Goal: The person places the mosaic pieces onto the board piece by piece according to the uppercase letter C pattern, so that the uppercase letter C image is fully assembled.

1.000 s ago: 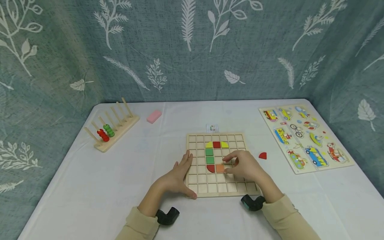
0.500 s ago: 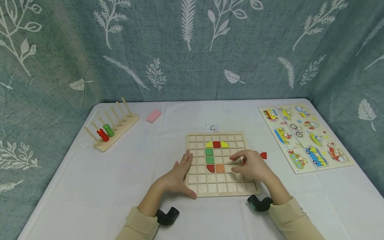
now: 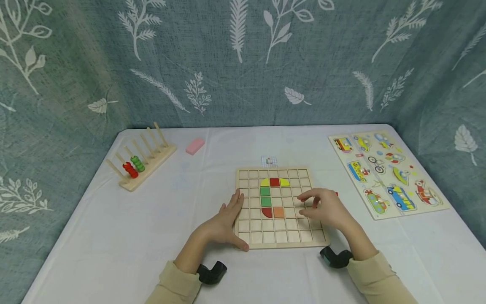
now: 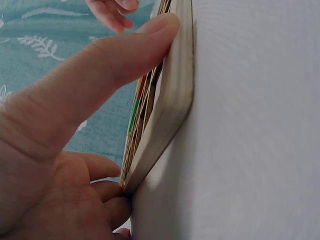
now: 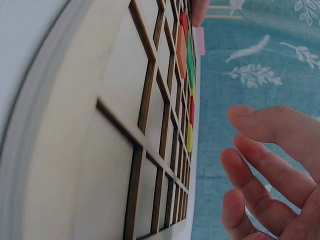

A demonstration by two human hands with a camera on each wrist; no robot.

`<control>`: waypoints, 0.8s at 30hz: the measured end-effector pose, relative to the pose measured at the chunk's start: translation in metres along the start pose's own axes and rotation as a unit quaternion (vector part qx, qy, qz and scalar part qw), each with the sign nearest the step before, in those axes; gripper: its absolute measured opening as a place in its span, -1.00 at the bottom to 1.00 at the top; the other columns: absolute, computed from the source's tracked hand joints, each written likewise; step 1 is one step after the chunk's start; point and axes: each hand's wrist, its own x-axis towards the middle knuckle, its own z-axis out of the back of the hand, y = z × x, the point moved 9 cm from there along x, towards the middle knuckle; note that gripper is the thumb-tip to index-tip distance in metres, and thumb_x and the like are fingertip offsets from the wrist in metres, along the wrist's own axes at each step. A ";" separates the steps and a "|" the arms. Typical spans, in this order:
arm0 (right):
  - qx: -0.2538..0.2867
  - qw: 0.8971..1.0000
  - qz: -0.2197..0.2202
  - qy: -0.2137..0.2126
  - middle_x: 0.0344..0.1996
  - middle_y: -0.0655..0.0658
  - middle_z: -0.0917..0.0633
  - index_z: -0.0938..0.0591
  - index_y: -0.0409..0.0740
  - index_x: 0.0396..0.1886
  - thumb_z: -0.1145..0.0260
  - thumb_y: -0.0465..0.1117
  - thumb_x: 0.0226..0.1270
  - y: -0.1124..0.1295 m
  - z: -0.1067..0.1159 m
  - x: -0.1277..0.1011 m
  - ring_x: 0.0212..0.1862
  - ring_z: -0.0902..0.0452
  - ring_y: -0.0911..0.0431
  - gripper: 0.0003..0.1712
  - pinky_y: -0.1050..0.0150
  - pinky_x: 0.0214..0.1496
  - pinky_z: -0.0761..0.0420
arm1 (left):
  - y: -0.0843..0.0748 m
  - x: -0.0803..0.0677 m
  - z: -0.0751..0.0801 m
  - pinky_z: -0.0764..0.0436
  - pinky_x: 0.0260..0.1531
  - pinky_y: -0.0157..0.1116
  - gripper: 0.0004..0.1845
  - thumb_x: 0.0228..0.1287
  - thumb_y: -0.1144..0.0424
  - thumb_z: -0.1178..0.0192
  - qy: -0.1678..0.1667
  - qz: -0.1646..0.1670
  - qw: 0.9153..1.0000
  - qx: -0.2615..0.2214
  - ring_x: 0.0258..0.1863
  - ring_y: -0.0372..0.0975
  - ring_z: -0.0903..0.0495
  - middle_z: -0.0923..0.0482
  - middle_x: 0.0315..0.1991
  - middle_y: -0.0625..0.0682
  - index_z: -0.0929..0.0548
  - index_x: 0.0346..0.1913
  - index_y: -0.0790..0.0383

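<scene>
Head view, board: wooden grid board (image 3: 279,242) lies flat on the desk (image 3: 114,236), near the front edge, straight ahead of the person.
Head view, pieces set: seven coloured tiles sit in the cells: yellow, red, yellow along the top (image 3: 275,182), two green below on the left (image 3: 265,196), then a red rounded tile and an orange tile (image 3: 278,212) at the bottom. Together they read as a hooked shape.
Head view, progress: I judge the pattern partly built; most cells are bare, and one red piece (image 3: 336,194) lies off the board to the right, mostly hidden behind the right hand.
Head view, left hand (image 3: 224,221): lies against the board's left edge, fingers straight, thumb at the front corner; steadies it, grips nothing.
Head view, right hand (image 3: 324,209): hovers over the board's right-hand cells, fingers loosely bent, nothing between them.
Head view, surroundings: peg rack with red and green rings (image 3: 138,166) far left, pink block (image 3: 195,146) behind it, vehicle puzzle (image 3: 387,173) far right.
Left wrist view: thumb (image 4: 105,65) presses flat on the board's rim (image 4: 170,110); the other fingers tuck at the corner below; tile colours show edge-on.
Right wrist view: fingers (image 5: 270,165) spread and relaxed, clear of the grid (image 5: 115,125), holding nothing; tile row shows far along it.
</scene>
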 end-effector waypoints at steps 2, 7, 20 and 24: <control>-0.003 1.000 -0.001 -0.004 -0.26 -0.09 -0.67 -0.67 -0.22 -0.19 -0.43 -0.30 -0.06 -0.001 0.003 -0.001 -0.42 -0.39 0.13 -0.66 0.28 -0.45 -0.38 | -0.001 0.000 0.000 0.24 0.33 -0.06 0.41 -0.46 0.09 -0.58 0.001 -0.001 1.000 0.001 0.40 -0.10 0.36 0.45 0.43 0.14 0.20 0.41 0.38; -0.004 1.000 0.008 -0.017 -0.28 -0.11 -0.67 -0.67 -0.24 -0.21 -0.44 -0.30 -0.05 -0.002 0.011 -0.004 -0.41 -0.41 0.11 -0.68 0.28 -0.44 -0.38 | -0.001 0.000 0.000 0.24 0.33 -0.04 0.41 -0.46 0.10 -0.58 -0.001 -0.003 1.000 0.001 0.40 -0.10 0.36 0.45 0.43 0.15 0.21 0.41 0.39; -0.014 0.998 0.043 -0.037 -0.29 -0.12 -0.68 -0.67 -0.23 -0.20 -0.46 -0.32 -0.09 -0.008 0.026 -0.011 -0.40 -0.40 0.11 -0.65 0.29 -0.42 -0.37 | 0.003 0.001 -0.002 0.25 0.33 -0.04 0.41 -0.45 0.07 -0.58 0.003 -0.002 1.000 -0.004 0.40 -0.10 0.38 0.45 0.43 0.14 0.21 0.41 0.38; -0.027 0.997 0.045 -0.049 -0.31 -0.12 -0.68 -0.67 -0.24 -0.20 -0.46 -0.35 -0.11 -0.013 0.032 -0.013 -0.39 -0.39 0.10 -0.64 0.29 -0.40 -0.37 | 0.002 0.001 -0.001 0.24 0.33 -0.04 0.41 -0.46 0.07 -0.58 0.000 -0.002 1.000 -0.005 0.40 -0.10 0.37 0.45 0.43 0.14 0.20 0.41 0.39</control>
